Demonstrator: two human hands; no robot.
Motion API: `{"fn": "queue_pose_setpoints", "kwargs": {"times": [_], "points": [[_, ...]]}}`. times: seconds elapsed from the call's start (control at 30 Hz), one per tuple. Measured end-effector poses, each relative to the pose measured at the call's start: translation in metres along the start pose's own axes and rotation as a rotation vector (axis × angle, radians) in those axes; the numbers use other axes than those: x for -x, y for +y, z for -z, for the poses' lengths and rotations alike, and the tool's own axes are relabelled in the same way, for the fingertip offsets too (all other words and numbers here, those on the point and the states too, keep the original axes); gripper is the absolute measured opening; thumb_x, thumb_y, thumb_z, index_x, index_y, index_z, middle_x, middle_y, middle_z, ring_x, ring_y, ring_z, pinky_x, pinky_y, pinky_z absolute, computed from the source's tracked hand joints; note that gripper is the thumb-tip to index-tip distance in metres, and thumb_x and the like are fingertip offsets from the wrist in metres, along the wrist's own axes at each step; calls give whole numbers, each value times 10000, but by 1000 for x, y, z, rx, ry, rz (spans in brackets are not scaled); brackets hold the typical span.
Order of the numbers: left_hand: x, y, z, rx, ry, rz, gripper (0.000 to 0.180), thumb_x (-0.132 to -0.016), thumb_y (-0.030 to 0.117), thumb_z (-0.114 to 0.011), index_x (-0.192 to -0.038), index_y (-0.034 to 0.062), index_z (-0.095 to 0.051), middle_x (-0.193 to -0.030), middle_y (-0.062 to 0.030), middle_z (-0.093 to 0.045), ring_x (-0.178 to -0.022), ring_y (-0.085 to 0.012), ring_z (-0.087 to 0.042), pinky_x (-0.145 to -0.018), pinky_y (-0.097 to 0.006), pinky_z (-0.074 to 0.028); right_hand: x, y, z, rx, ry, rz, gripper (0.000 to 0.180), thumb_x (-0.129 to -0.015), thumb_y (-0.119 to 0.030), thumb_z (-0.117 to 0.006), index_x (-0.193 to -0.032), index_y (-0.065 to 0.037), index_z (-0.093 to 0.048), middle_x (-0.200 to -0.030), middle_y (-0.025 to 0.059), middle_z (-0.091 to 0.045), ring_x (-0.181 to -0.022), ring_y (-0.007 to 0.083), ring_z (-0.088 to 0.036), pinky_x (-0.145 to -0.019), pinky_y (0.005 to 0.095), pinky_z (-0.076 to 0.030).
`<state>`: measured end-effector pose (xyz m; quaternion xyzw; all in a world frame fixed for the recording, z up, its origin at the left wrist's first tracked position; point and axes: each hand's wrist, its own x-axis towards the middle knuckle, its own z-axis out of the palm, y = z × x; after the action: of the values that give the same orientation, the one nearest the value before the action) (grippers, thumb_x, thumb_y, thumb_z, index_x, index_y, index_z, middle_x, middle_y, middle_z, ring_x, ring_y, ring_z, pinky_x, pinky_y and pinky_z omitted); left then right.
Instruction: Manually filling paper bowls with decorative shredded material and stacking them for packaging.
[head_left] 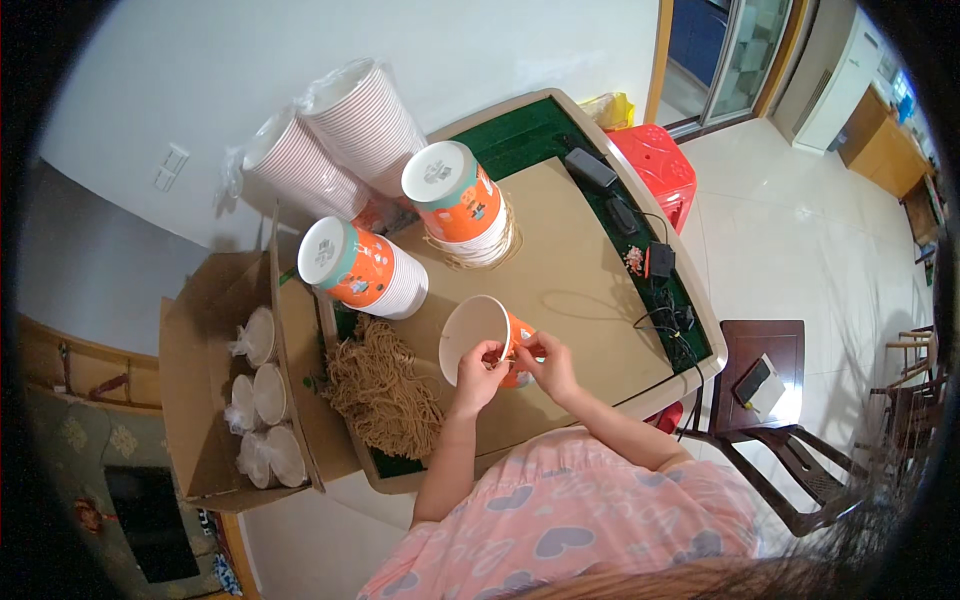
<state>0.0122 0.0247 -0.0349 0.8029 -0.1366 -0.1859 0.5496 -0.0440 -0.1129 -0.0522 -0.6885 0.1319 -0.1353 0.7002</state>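
A large orange and white paper cup (470, 335) lies tipped at the front of the table, its wide mouth turned to the left. My left hand (481, 376) pinches the cup at its rim, fingers closed. Against the cup's orange side, my right hand (547, 364) has thumb and fingertips pressed together; whatever is between them is too small to make out. A heap of tan cords (385, 390) lies left of my left forearm. Beyond the cup stand two upside-down cup stacks, a left stack (365, 270) and a right stack (465, 210) with loose cord around its base.
Plastic-wrapped cup stacks (350, 130) lean at the wall. An open cardboard box (220, 400) holding several bagged cups is at the left. Black adapters and cables (655, 260) run along the table's right edge, near a red stool (655, 165). A dark wooden chair (760, 390) stands right.
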Motion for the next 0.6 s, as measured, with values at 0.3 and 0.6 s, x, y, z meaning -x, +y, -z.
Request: {"fn": "queue_pose_setpoints", "kwargs": {"times": [0.3,0.6], "points": [[2,5,-3,-23,-19,-37,267,-740,-30,-592,-1005,1,-577,-852,-15,-608,-759,-80,-558,-673,-228,-456,-7,18,14,-131,-221,-81,75,-808,-39,-591,-851,5,-547,-760,58,-606,-712,138,-622,-649,251,-506],[4,4,-4,-95,-31,-54,287,-729,-38,-592,-1011,19,-581,-838,-6,-602,-726,-75,-539,-635,-218,-445,-11,5,18,0,-254,-147,127,-709,-60,-624,-802,6,-568,-778,56,-593,-724,135,-586,-672,280,-491]]}}
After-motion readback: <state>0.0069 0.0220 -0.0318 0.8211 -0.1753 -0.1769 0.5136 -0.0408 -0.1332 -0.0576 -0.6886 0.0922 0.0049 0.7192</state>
